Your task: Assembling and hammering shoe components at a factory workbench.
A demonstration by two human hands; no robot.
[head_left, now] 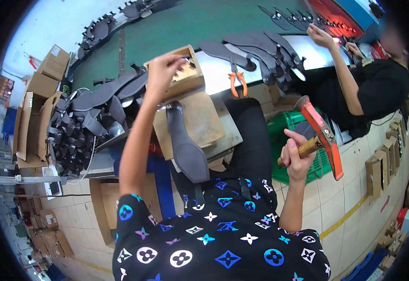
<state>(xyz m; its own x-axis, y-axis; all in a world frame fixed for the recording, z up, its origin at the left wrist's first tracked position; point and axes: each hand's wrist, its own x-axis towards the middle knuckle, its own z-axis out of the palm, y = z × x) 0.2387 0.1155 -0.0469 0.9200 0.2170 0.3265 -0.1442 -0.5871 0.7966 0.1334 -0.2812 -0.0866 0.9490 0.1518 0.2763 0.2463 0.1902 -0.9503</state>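
— Head view: what is each hand doing?
— Left hand [163, 70] pinches, fingers narrow, over the far wooden box [187, 75]; right hand [297, 157] grips a hammer [324, 136], right of the dark sole [185, 147] on the board.

I can see orange-handled pliers [237, 82] lying on the pale metal bench top [218, 70], with a fan of dark flat shoe soles [260, 49] just beyond. Below the bench stands a green plastic crate [286, 124]. Open brown cardboard boxes [33, 112] stand at my left.
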